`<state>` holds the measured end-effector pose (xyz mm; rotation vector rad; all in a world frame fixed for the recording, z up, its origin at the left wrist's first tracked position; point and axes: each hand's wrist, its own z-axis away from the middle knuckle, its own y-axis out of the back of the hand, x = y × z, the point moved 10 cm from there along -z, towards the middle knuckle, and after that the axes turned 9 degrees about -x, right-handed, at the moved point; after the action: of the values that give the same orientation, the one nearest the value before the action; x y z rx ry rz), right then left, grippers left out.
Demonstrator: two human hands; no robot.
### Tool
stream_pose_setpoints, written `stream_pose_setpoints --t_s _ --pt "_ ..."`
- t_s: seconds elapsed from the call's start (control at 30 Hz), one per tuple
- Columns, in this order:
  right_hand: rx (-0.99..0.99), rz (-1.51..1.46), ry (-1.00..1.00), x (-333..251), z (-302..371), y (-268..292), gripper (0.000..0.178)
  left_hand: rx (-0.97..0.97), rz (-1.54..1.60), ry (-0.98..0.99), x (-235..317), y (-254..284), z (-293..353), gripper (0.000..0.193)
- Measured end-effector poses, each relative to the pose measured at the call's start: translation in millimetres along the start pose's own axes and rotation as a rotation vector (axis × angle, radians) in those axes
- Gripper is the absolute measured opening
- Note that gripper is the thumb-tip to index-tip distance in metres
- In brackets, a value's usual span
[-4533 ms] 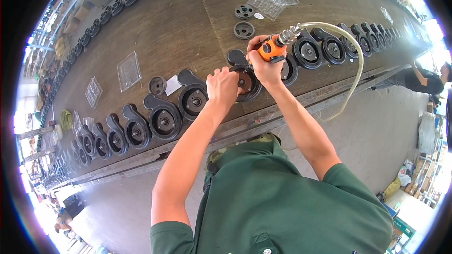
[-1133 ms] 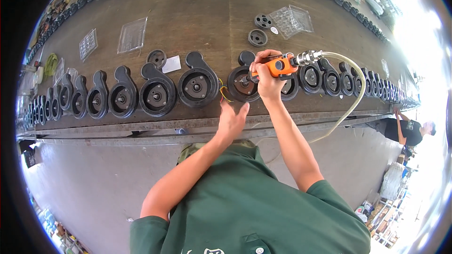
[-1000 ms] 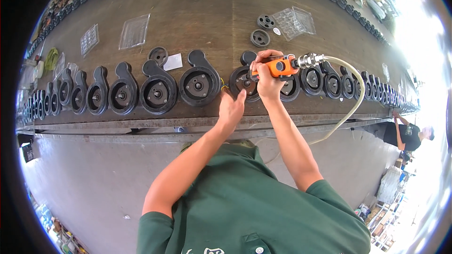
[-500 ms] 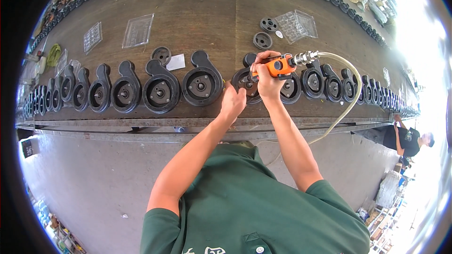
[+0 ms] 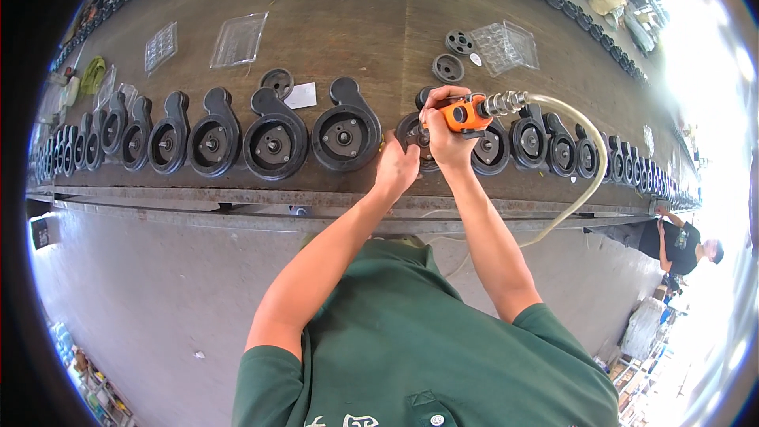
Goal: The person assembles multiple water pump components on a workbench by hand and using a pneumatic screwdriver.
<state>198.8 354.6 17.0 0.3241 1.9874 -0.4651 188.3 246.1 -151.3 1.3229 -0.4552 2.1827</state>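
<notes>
Wooden planks make up your long workbench [image 5: 356,0], and a row of black cast pump housings [image 5: 273,142] runs along its near edge, with clear plastic trays [image 5: 239,38] and two loose black discs [image 5: 448,68] farther back. The housing under work [image 5: 411,128] sits in that row, straight ahead of you, mostly hidden by your hands. Your right hand [image 5: 448,138] is wrapped around an orange pneumatic driver [image 5: 465,115] (its pale air hose [image 5: 589,182] loops off over the bench edge), the tip set down into the housing. Your left hand [image 5: 398,168] rests curled against the housing's near rim, fingers bent on it.
</notes>
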Motion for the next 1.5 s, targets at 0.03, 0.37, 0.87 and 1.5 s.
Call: stream_pose_setpoints --t_s 0.03,0.37,0.87,1.5 --pt "-0.004 -0.003 -0.023 0 -1 -1 0.021 -0.004 0.011 0.012 0 0 0 0.050" --pt "-0.023 0.025 -0.047 6 -2 -3 0.019 -0.025 0.092 0.017 8 0 6 0.048" --pt "0.120 0.050 0.022 -18 -16 41 0.020 0.018 0.068 0.000 5 1 7 0.049" --pt "0.127 0.073 0.033 -14 -15 50 0.018 -0.034 0.121 0.027 18 1 15 0.048"
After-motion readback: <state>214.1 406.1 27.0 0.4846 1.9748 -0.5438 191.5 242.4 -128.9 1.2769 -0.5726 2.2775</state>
